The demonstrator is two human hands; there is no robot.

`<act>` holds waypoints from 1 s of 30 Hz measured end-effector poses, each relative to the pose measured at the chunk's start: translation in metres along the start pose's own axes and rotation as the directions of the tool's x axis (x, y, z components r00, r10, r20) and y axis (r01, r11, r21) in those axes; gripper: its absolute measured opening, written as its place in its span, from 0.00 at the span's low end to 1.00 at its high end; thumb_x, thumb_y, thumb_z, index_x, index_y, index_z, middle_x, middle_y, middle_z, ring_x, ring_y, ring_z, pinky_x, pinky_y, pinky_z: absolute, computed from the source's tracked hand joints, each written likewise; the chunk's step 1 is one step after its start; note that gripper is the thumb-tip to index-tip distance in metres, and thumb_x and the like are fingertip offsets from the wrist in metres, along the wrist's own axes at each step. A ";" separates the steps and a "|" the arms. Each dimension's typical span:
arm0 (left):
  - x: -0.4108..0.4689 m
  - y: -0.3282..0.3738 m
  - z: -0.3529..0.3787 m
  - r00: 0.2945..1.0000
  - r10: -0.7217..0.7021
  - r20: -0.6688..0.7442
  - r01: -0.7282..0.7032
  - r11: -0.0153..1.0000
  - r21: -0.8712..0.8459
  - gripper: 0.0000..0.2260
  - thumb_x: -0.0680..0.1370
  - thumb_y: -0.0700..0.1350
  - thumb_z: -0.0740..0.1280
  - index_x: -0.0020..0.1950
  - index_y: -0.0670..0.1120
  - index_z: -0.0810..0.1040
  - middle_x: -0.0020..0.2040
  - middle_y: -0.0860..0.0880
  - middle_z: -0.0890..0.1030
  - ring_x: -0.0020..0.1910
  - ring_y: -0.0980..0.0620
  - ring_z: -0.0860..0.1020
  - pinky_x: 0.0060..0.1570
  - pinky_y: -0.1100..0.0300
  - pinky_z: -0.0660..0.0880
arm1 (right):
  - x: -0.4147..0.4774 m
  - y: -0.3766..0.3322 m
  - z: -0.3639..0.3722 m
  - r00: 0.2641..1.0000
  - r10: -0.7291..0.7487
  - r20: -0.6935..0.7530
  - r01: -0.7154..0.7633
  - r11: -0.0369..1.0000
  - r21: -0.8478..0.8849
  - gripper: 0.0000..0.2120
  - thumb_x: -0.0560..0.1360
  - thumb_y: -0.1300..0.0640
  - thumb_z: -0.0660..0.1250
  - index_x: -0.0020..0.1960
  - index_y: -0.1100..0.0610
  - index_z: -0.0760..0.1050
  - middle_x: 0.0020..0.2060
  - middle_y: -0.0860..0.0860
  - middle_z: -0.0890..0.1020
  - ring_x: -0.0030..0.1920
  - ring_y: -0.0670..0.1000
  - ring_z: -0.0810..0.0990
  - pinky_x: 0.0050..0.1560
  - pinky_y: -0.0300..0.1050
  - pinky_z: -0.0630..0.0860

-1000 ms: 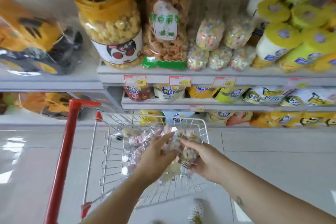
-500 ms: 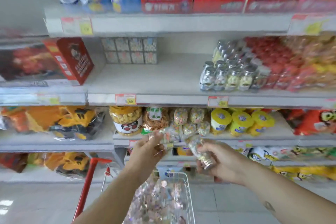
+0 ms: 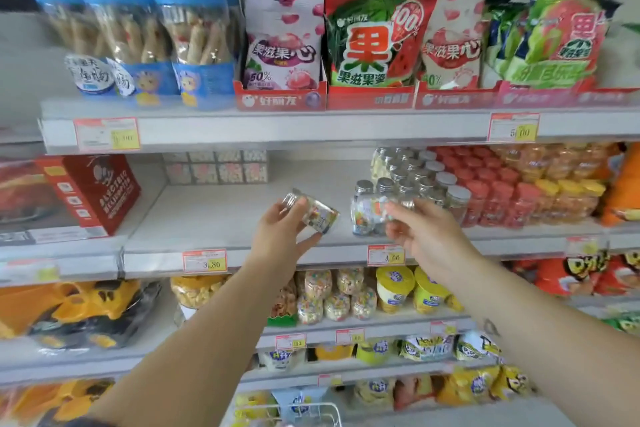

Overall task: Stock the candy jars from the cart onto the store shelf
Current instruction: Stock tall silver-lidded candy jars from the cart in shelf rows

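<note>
My left hand [image 3: 277, 236] grips a small clear candy jar [image 3: 317, 213] with a silver cap, tilted on its side in front of the middle shelf [image 3: 221, 215]. My right hand [image 3: 420, 232] holds a second candy jar [image 3: 367, 215] upright at the shelf's front, beside a group of several matching silver-capped jars [image 3: 412, 180]. Only the white wire rim of the cart [image 3: 311, 411] shows at the bottom edge.
A bare stretch of the middle shelf lies left of the jars, up to a red box [image 3: 93, 191]. Red- and yellow-capped jars [image 3: 512, 191] stand on the right. Snack bags fill the upper shelf [image 3: 374, 42]. Lower shelves hold candy tubs and yellow toy trucks [image 3: 79, 312].
Both hands have risen from the cart to the middle shelf, each with a jar. The view has tilted up from the cart to the shelves.
</note>
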State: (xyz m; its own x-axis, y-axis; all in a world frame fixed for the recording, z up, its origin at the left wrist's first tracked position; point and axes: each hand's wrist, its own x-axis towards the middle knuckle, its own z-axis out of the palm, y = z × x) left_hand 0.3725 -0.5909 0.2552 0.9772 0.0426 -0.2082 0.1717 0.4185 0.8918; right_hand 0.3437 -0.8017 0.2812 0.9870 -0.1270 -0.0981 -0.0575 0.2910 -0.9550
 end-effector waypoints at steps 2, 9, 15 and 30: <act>0.024 0.002 0.012 1.000 0.014 -0.015 -0.014 0.999 -0.037 0.15 0.80 0.44 0.68 0.65 0.42 0.74 0.63 0.41 0.77 0.61 0.45 0.78 0.54 0.47 0.81 | 0.025 -0.003 0.000 0.993 -0.080 -0.090 0.081 0.997 0.004 0.07 0.73 0.63 0.73 0.50 0.59 0.78 0.41 0.54 0.82 0.39 0.50 0.80 0.44 0.44 0.80; 0.102 0.000 0.049 0.992 0.011 -0.126 -0.015 0.999 -0.032 0.21 0.79 0.44 0.70 0.70 0.43 0.70 0.65 0.41 0.76 0.60 0.45 0.78 0.51 0.48 0.82 | 0.102 -0.013 -0.010 0.906 -0.371 -0.203 0.226 0.831 -0.509 0.12 0.73 0.55 0.72 0.55 0.58 0.79 0.45 0.52 0.84 0.44 0.50 0.83 0.50 0.41 0.79; 0.131 -0.005 0.071 0.970 0.243 -0.013 -0.205 0.845 0.495 0.07 0.75 0.48 0.71 0.49 0.48 0.76 0.45 0.53 0.80 0.50 0.45 0.81 0.54 0.42 0.80 | 0.138 -0.025 -0.006 0.865 -0.502 -0.003 0.228 0.399 -0.888 0.08 0.78 0.54 0.68 0.48 0.60 0.77 0.41 0.52 0.79 0.42 0.50 0.75 0.40 0.39 0.64; 0.163 -0.026 0.088 0.989 0.015 0.144 -0.089 0.847 0.524 0.15 0.78 0.39 0.69 0.63 0.50 0.78 0.51 0.50 0.80 0.47 0.53 0.78 0.45 0.59 0.78 | 0.182 -0.023 -0.014 0.955 -0.148 0.258 0.278 0.136 -0.951 0.11 0.81 0.53 0.59 0.45 0.52 0.78 0.42 0.50 0.83 0.45 0.55 0.81 0.47 0.50 0.78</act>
State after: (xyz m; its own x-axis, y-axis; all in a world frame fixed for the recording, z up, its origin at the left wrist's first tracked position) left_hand 0.5382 -0.6747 0.2335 0.9874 -0.0824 -0.1347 0.1239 -0.1248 0.9844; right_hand 0.5225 -0.8447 0.2817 0.9896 0.0799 0.1200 0.1238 -0.8974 -0.4235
